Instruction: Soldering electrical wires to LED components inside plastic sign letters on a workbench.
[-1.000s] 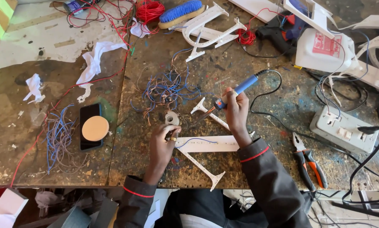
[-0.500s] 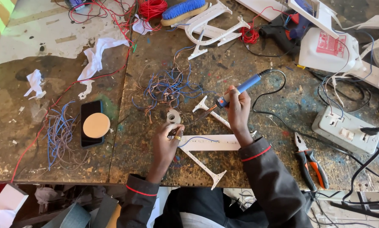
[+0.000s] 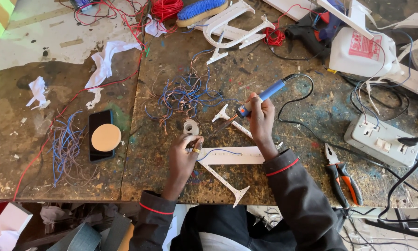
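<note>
Both hands work: right hand (image 3: 262, 120) grips a blue soldering iron (image 3: 257, 100), tip pointing down-left; left hand (image 3: 183, 155) seemingly pinches a wire (image 3: 218, 151).

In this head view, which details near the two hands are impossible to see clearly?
- Tip of the soldering iron: too small to tell what it touches.
- What the left hand pinches: hidden by its fingers.
- Right hand palm grip: turned away.
- White plastic letter: partly covered by both wrists.
</note>
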